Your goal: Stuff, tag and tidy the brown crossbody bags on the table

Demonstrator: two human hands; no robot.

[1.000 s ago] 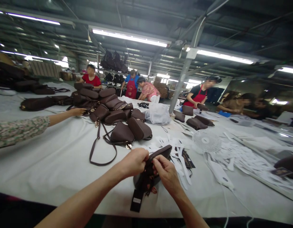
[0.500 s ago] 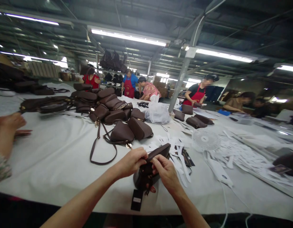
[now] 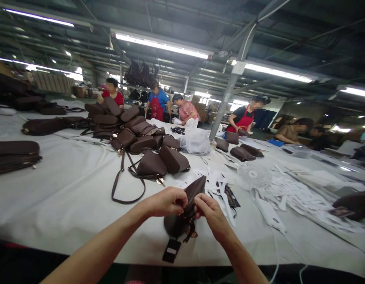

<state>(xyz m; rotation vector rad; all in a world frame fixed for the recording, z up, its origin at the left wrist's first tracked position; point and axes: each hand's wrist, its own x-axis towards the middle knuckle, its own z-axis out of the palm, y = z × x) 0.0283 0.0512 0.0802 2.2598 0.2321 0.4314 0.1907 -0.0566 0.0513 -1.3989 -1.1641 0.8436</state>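
Observation:
A dark brown handbag [image 3: 174,225] rests on the white-covered table in front of me, tilted, its narrow top rising between my hands. My left hand [image 3: 167,202] is closed at the bag's upper left edge, fingers curled and pinching. On the opposite edge my right hand [image 3: 206,208] pinches the bag near its opening with thumb and forefinger. A black tag [image 3: 171,250] with a pale label hangs from the bag toward the table's front edge. Small metal trim and a dangling charm [image 3: 190,233] show below my right fingers. The bag's inside is hidden.
A heap of brown handbags [image 3: 146,138] lies ahead, with a strap [image 3: 126,202] looped toward me. White strips [image 3: 226,205] and a small white fan [image 3: 255,175] with cables are at right. Another bag [image 3: 15,156] lies far left. Several co-workers stand beyond the table, near a metal post [image 3: 228,98].
The bag's top has tipped and narrowed between my hands. My left hand has turned slightly. The other person's hand at far left is gone, and a bag now lies there.

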